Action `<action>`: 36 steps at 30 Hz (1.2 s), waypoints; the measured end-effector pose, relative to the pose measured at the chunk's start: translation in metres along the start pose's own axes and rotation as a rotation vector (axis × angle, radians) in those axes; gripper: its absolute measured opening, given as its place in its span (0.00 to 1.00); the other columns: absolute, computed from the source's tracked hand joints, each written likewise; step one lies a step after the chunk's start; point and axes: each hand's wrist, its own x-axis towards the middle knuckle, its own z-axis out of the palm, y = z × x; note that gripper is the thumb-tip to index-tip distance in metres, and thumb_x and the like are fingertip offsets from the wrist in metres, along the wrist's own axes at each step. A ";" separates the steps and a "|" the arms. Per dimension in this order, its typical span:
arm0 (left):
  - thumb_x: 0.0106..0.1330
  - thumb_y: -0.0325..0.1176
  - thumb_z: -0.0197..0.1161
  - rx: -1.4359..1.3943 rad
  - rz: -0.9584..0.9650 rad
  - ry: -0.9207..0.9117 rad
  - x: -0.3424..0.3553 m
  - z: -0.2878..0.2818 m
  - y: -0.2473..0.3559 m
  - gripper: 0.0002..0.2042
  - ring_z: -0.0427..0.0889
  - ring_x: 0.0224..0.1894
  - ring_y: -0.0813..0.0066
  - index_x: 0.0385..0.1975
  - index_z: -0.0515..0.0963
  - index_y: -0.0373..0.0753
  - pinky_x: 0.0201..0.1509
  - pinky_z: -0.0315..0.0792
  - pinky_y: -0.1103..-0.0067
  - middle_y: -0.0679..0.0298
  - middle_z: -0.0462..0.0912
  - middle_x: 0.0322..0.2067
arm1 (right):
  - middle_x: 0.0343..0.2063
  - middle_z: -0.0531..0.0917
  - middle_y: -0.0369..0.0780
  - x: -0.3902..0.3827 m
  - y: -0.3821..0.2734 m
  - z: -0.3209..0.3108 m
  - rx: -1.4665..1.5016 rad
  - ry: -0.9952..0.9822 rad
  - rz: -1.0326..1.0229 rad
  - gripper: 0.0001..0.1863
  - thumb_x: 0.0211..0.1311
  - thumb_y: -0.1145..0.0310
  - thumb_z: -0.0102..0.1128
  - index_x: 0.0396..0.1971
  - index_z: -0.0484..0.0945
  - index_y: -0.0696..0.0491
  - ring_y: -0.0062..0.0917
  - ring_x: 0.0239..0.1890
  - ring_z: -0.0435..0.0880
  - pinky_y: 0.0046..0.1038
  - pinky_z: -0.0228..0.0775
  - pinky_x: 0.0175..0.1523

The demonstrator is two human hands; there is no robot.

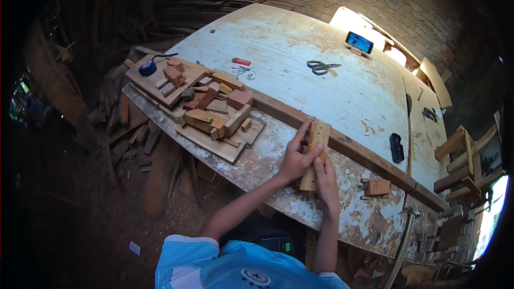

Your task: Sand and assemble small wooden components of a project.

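Note:
A pale wooden block with small dark holes in its face is held over the near side of the worktable. My left hand wraps round its left side, thumb across the front. Lower down, my right hand grips the right edge, its thumb pressed up along the face. Behind the block runs a long brown wooden rail lying across the table. A small reddish wood piece lies on thin sticks to the right of my right hand.
To the left, wood offcuts are heaped on boards beside a blue tape measure. Farther back lie scissors, a red-handled item and a propped phone. A black case, pliers and a hammer are at right.

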 end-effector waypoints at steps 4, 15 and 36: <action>0.60 0.28 0.57 -0.040 -0.036 0.004 -0.002 0.001 0.002 0.29 0.73 0.40 0.79 0.63 0.56 0.37 0.44 0.70 0.83 0.60 0.73 0.42 | 0.56 0.67 0.46 0.007 0.021 -0.006 0.194 -0.024 0.017 0.32 0.68 0.51 0.36 0.62 0.53 0.60 0.28 0.58 0.66 0.26 0.57 0.60; 0.60 0.27 0.56 -0.079 -0.005 0.000 0.002 -0.001 -0.003 0.29 0.73 0.43 0.77 0.62 0.56 0.34 0.47 0.69 0.81 0.58 0.73 0.44 | 0.39 0.81 0.44 0.020 0.026 -0.007 0.048 0.077 -0.076 0.20 0.69 0.65 0.39 0.51 0.70 0.62 0.24 0.41 0.78 0.25 0.67 0.47; 0.58 0.28 0.54 -0.097 0.018 0.086 0.003 -0.003 -0.005 0.28 0.75 0.42 0.77 0.60 0.57 0.32 0.45 0.70 0.83 0.56 0.73 0.47 | 0.32 0.81 0.49 0.005 -0.008 0.005 -0.137 0.319 -0.358 0.18 0.69 0.66 0.36 0.42 0.74 0.63 0.31 0.33 0.81 0.30 0.69 0.41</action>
